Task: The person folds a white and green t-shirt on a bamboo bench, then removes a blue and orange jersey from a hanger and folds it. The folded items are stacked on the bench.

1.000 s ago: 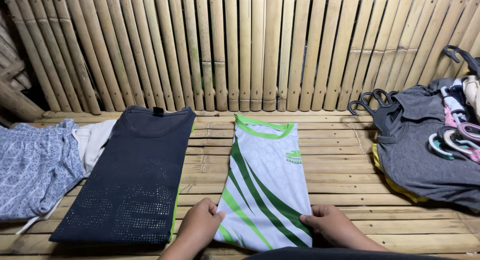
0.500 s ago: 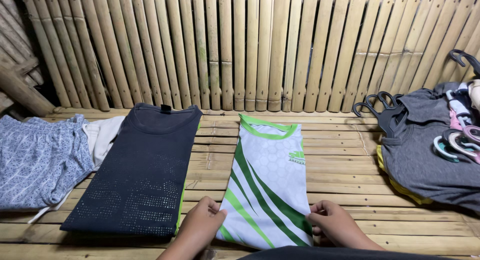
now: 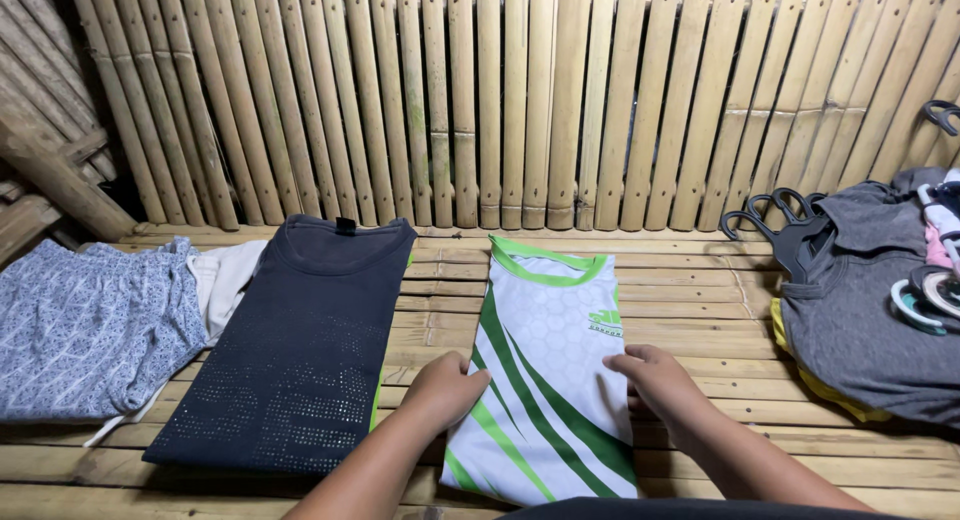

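A white jersey with green stripes and a green collar (image 3: 548, 330) lies folded into a long strip on the bamboo slat platform (image 3: 680, 300). My left hand (image 3: 445, 388) rests on its left edge about halfway up, fingers curled onto the cloth. On the jersey's right edge, at the same height, sits my right hand (image 3: 650, 378), fingers spread on the fabric. Neither hand has lifted the cloth. A dark navy shirt (image 3: 300, 340) lies folded flat just left of the jersey.
A blue patterned garment (image 3: 90, 325) and a white cloth (image 3: 230, 280) lie at the far left. A grey shirt (image 3: 860, 320) over a yellow one, with black and coloured hangers (image 3: 780, 220), is piled at the right. A bamboo wall (image 3: 500, 100) stands behind.
Both hands have slid up from the jersey's bottom hem to its middle. The camera view has shifted slightly.
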